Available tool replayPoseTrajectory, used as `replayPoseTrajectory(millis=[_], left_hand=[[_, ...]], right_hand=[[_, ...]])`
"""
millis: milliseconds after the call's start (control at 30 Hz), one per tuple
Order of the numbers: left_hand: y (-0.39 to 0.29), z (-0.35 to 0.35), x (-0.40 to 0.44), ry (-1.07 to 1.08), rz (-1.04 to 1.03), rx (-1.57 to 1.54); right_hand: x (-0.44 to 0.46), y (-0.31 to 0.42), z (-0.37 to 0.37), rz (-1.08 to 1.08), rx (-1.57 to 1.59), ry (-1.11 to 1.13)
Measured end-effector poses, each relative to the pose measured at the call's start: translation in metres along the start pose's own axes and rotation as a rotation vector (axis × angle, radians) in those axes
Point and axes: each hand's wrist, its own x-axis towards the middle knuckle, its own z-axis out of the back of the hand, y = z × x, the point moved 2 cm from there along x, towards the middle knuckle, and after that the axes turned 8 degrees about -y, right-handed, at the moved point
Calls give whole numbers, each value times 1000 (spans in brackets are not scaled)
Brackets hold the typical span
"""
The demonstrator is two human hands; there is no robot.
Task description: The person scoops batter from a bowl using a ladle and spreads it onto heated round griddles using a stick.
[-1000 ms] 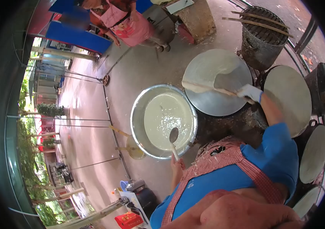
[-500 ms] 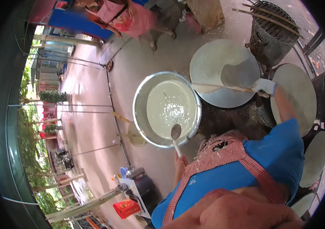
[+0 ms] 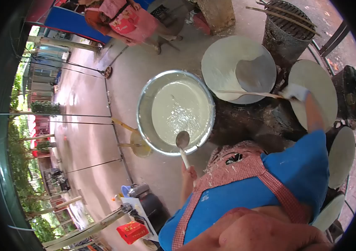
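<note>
My left hand [image 3: 189,172] grips the white handle of a ladle [image 3: 182,139]. The ladle's round bowl is over the near rim of a large metal basin [image 3: 141,121], which contains pale, wet batter [image 3: 178,100]. My right hand [image 3: 295,92], in a white glove and slightly blurred, is closed on the end of a long, thin wooden spreader [image 3: 251,93]. The spreader lies across the near part of a round griddle [image 3: 263,98]. A pale layer [image 3: 224,69] covers much of that griddle, with a darker grey patch [image 3: 256,75] on its right side.
More round griddles [image 3: 314,94] [image 3: 341,157] curve along my right. A soot-dark drum [image 3: 286,31] with sticks on top stands at the back right. Another person in a pink apron [image 3: 130,27] stands ahead. A yellowish strainer-like tool [image 3: 140,144] and a red box [image 3: 132,232] are left.
My right hand has drawn the spreader rightward and nearer to me across the griddle. My left hand still holds the ladle by the basin rim. The whole view has shifted slightly.
</note>
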Motion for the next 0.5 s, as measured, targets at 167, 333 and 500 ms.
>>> replayPoseTrajectory(millis=[167,333,500], left_hand=[[-15,27,42,246,-52,145],[-22,47,43,316,149,75],[-38,64,30,408,562,-334]], right_hand=[[-180,34,-75,-739,790,-531],[-97,162,-216,-652,387,-876],[-6,203,-274,-595,-56,-800]])
